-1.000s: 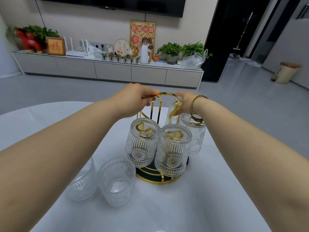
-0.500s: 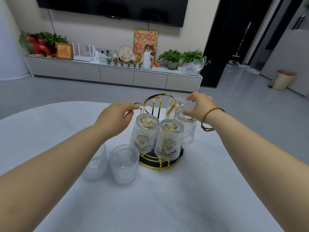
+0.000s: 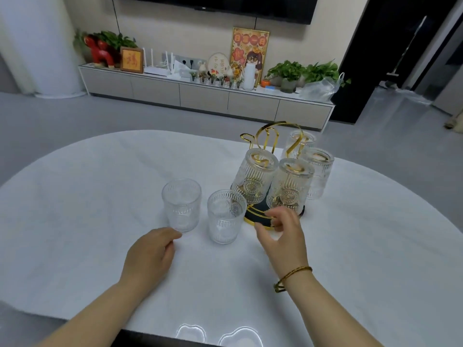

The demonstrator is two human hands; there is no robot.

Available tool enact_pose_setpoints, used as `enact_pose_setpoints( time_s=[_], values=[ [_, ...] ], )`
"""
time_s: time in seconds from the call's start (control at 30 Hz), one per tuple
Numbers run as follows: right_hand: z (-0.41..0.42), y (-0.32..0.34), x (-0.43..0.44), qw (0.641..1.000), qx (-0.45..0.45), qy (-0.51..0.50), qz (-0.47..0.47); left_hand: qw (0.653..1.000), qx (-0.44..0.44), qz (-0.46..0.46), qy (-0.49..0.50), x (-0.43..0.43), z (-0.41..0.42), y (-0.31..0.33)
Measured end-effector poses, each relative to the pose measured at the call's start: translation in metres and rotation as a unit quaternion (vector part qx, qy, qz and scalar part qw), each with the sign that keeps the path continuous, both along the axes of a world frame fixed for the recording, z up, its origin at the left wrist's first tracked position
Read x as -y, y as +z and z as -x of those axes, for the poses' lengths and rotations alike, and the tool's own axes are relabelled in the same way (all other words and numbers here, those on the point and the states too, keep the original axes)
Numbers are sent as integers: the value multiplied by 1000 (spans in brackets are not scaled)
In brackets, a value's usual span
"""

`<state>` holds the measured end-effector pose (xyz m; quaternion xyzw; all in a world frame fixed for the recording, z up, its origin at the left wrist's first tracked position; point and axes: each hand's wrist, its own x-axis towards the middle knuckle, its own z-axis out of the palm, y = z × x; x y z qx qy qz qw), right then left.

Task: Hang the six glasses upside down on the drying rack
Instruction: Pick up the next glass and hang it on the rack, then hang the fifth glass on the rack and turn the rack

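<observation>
- Here, the drying rack [image 3: 260, 219] stands on the white desk [image 3: 100, 196], at about 1 o'clock from the hands; it has a dark round base with a gold rim and gold wire loops rising from it.
- Four ribbed clear glasses hang upside down on it: front-left glass [image 3: 253, 175], front-right glass [image 3: 289, 184], right glass [image 3: 318, 171] and back glass [image 3: 299, 141]. A round flower pattern shows on the two front ones.
- Two more glasses stand upright on the desk at 9 o'clock from the rack: the left loose glass [image 3: 181, 204] and the right loose glass [image 3: 225, 216], just beside the rack's base.
- The left hand [image 3: 150, 256] is palm down with fingers loosely curled, holding nothing; its fingertips are close to the foot of the left loose glass, and whether they touch it cannot be told.
- The right hand [image 3: 281, 236], with a gold bracelet [image 3: 292, 278] on the wrist, is spread open and empty, its fingers in front of the base's near rim; contact with the rim cannot be told.
- The back glass is partly hidden behind the gold loops and the right glass.
- The right hand hides the near edge of the base.
</observation>
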<state>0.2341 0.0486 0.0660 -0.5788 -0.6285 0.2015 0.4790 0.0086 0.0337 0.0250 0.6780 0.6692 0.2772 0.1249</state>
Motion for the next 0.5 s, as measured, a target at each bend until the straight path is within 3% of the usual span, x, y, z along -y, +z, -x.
enact_pose_setpoints(
  time_s=[0.17, 0.5],
  values=[
    [31, -58, -4, 979, 38, 59, 193, 999, -31, 36, 11, -1, 6, -16],
    [59, -69, -39, 980, 23, -40, 192, 992, -126, 30, -14, -4, 2, -13]
  ],
)
